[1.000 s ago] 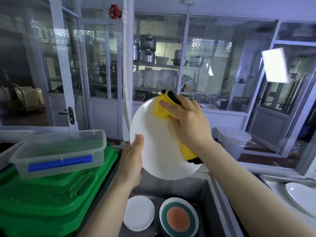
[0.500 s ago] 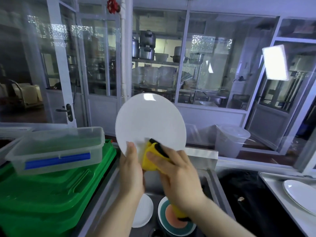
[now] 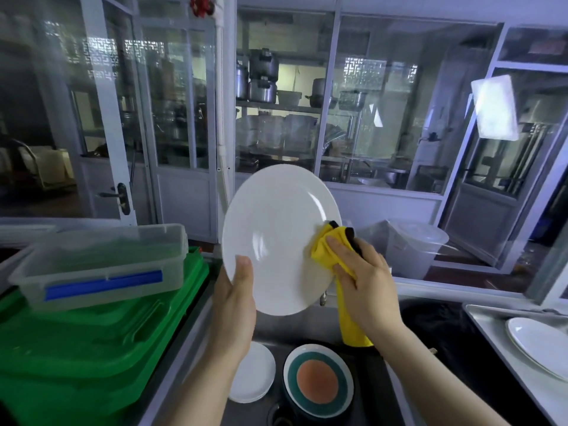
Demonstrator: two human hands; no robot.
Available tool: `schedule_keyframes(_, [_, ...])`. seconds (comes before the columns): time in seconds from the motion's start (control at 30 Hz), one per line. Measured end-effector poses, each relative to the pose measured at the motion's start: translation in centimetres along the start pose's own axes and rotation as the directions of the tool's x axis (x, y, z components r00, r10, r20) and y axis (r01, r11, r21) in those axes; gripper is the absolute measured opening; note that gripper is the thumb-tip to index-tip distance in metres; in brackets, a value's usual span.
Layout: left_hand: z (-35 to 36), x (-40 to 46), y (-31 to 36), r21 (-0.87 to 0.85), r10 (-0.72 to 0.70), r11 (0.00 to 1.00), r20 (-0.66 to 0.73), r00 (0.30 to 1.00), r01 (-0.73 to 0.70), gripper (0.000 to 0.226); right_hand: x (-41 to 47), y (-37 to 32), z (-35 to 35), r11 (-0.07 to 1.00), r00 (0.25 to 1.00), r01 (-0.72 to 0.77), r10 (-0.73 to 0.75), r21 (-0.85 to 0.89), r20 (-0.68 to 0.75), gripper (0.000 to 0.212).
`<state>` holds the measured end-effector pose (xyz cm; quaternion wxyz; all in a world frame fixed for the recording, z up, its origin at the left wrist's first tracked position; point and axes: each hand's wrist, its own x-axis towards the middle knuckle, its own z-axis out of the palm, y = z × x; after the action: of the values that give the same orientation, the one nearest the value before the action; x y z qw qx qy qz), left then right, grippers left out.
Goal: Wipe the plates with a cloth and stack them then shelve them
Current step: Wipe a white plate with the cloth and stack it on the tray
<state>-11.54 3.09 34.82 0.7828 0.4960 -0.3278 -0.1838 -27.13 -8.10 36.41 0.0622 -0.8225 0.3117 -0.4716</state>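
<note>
Wiping is the step in hand: a white plate (image 3: 278, 238) is held up on edge above the sink (image 3: 381, 392), its hollow face turned toward the person. The left hand (image 3: 235, 305) grips its lower left rim, thumb lying on the face and fingers hidden behind. The right hand (image 3: 362, 287) presses a bunched yellow cloth (image 3: 327, 249) against the plate's right rim, fingers curled round the cloth, whose tail hangs down past the wrist.

To do this well, the cloth probably wants to sweep round the whole rim and across the middle, then the back, while the left hand shifts its hold so the patch under the thumb gets wiped too. A firm grip matters, since a slip would drop the plate onto the dishes below.

Down in the sink sit a small stack of white plates (image 3: 253, 373) and a teal plate with an orange centre (image 3: 318, 381). A clear box (image 3: 101, 265) on green lids (image 3: 92, 348) crowds the surface's left edge, close to the left forearm. Open room lies to the right, where another white plate (image 3: 538, 345) rests on a metal tray (image 3: 479, 315) near the right edge, a likely spot for stacking.
</note>
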Motion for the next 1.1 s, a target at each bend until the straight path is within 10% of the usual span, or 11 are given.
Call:
schedule_keyframes(0.17, [0.4, -0.2, 0.5, 0.174, 0.168, 0.964, 0.182, 0.969, -0.200, 0.046, 1.0, -2.2, -0.3, 0.844, 0.928, -0.339, 0.373, 0.415, 0.001, 0.045])
schedule_keyframes(0.4, [0.3, -0.4, 0.5, 0.443, 0.364, 0.694, 0.465, 0.807, -0.568, 0.027, 2.5, -3.8, -1.6, 0.166, 0.749, -0.492, 0.581, 0.854, 0.319, 0.026])
schedule_keyframes(0.47, [0.0, 0.0, 0.8, 0.473, 0.389, 0.574, 0.561, 0.731, -0.668, 0.034, 2.7, -3.9, -2.1, 0.012, 0.739, -0.508, 0.519, 0.861, 0.429, 0.052])
schedule_keyframes(0.57, [-0.5, 1.0, 1.4, 0.475, 0.418, 0.398, 0.668, 0.616, -0.785, 0.057, 2.7, -4.1, -2.7, -0.029, 0.787, -0.527, 0.361, 0.849, 0.501, 0.077])
schedule_keyframes(0.67, [-1.2, 2.3, 1.7, 0.466, 0.422, 0.259, 0.733, 0.533, -0.846, 0.063, 2.3, -3.7, -3.1, -0.072, 0.784, -0.548, 0.301, 0.833, 0.542, 0.049])
schedule_keyframes(0.8, [-1.6, 4.0, 1.4, 0.461, 0.419, 0.309, 0.719, 0.555, -0.832, 0.074, 2.0, -3.1, -3.3, -0.094, 0.723, -0.591, 0.379, 0.801, 0.578, 0.033])
schedule_keyframes(0.9, [-1.5, 3.8, 0.9, 0.403, 0.405, 0.727, 0.402, 0.821, -0.556, 0.073, 1.9, -2.9, -3.2, -0.074, 0.728, -0.560, 0.432, 0.825, 0.532, 0.052])
schedule_keyframes(0.97, [-1.7, 3.3, 0.9, 0.063, 0.072, 0.995, 0.143, 0.987, -0.081, 0.056, 1.8, -2.6, -3.3, -0.095, 0.733, -0.549, 0.422, 0.830, 0.534, 0.055])
schedule_keyframes(1.03, [-1.8, 3.1, 1.1, -0.311, -0.333, 0.862, 0.250, 0.909, 0.401, 0.030, 1.7, -2.5, -3.4, -0.125, 0.739, -0.553, 0.384, 0.824, 0.554, 0.054])
schedule_keyframes(1.1, [-2.1, 3.0, 0.9, -0.415, -0.434, 0.693, 0.412, 0.801, 0.590, 0.058, 1.7, -2.4, -3.1, -0.095, 0.753, -0.562, 0.353, 0.822, 0.555, 0.060])
